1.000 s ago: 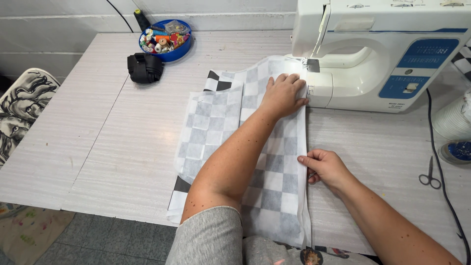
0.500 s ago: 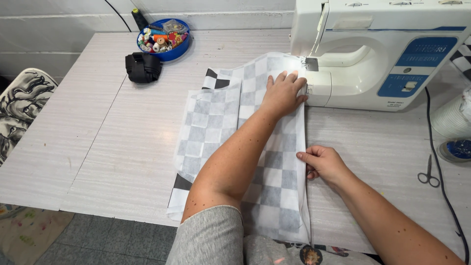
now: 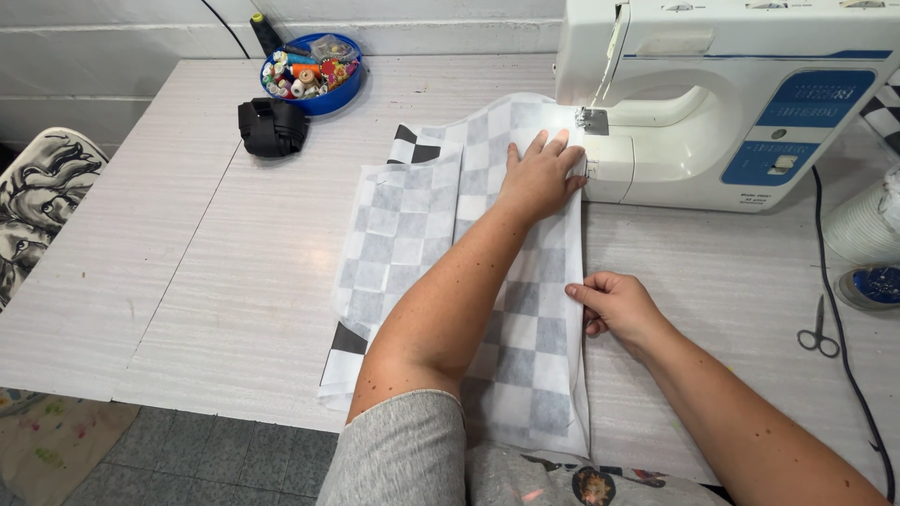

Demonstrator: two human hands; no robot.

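A checkered fabric (image 3: 403, 234) with a pale lining layer on top lies on the white table (image 3: 187, 234). Its far edge runs under the needle of a white and blue sewing machine (image 3: 741, 103). My left hand (image 3: 542, 176) rests flat on the fabric, fingers spread, just left of the needle area. My right hand (image 3: 614, 307) pinches the fabric's right edge lower down, nearer to me. The fabric's near end hangs over the table's front edge onto my lap.
A blue bowl (image 3: 312, 75) of thread spools and a folded black strap (image 3: 272, 126) sit at the back left. Small scissors (image 3: 817, 333), a dark cable, a white cord spool (image 3: 862, 230) and a blue round tin (image 3: 872, 289) lie at the right. A patterned cushion (image 3: 42, 206) is left.
The fabric has slid away from me toward the machine. My right hand has moved up along the right edge with it. My left hand stays flat by the needle.
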